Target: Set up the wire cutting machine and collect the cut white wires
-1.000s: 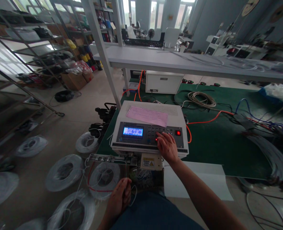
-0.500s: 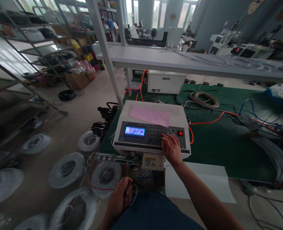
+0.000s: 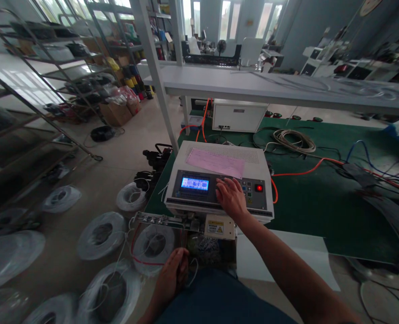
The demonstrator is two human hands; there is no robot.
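Note:
My right hand (image 3: 232,199) lies over the keypad of a white benchtop machine (image 3: 175,158), fingers stretched out and touching its keys. Left of the fingers glows the machine's blue display (image 3: 195,183); a red lit switch (image 3: 259,188) is at the panel's right. Below the machine's front, my left hand (image 3: 175,270) is closed on thin wire. A red wire (image 3: 148,263) curves from the hand up towards the metal wire guide (image 3: 159,219), and a white wire (image 3: 195,272) loops out on its right. The pinched ends are hidden by the fingers.
A pink paper slip (image 3: 216,162) lies on the machine. Several wire coils (image 3: 101,235) stand on the floor at left. The green bench top (image 3: 307,202) carries a grey cable coil (image 3: 295,140) and orange tubing. A white shelf (image 3: 253,83) spans above. White paper (image 3: 283,256) hangs at the bench front.
My right hand has moved left across the keypad, uncovering keys near the red switch. My left hand keeps its place by the wires. The whole view has shifted slightly.

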